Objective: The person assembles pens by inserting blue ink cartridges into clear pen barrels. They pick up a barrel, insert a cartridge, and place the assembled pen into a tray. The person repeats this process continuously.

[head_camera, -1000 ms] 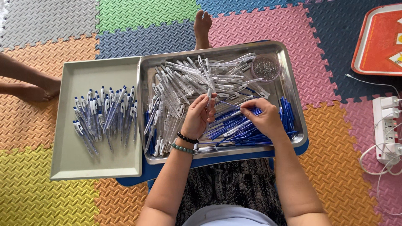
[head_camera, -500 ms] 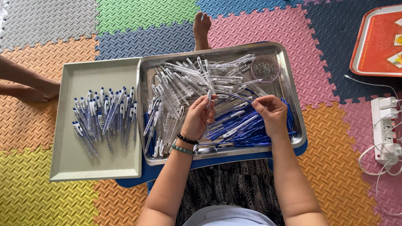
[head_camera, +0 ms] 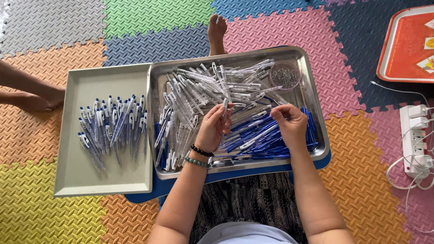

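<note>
Over the steel tray [head_camera: 316,97], her left hand [head_camera: 212,129] is holding a clear pen barrel [head_camera: 224,110] upright, while her right hand [head_camera: 289,124], just alongside, is pinching something too small to identify.

A small blue table [head_camera: 312,163] stands at the centre of the frame on a floor of interlocking foam mats [head_camera: 149,20] in grey, green, blue, pink, orange and yellow. Only the table's blue edge shows, along the lower side of the two trays that rest on it. The steel tray [head_camera: 156,122] sits centre and right, and the flat grey tray [head_camera: 113,176] lies just beside it on the left, overhanging the table's left end. Directly on the mats, an orange tray [head_camera: 402,43] lies at the upper right, and a white power strip [head_camera: 413,140] with white cables [head_camera: 398,180] lies at the right edge.
</note>
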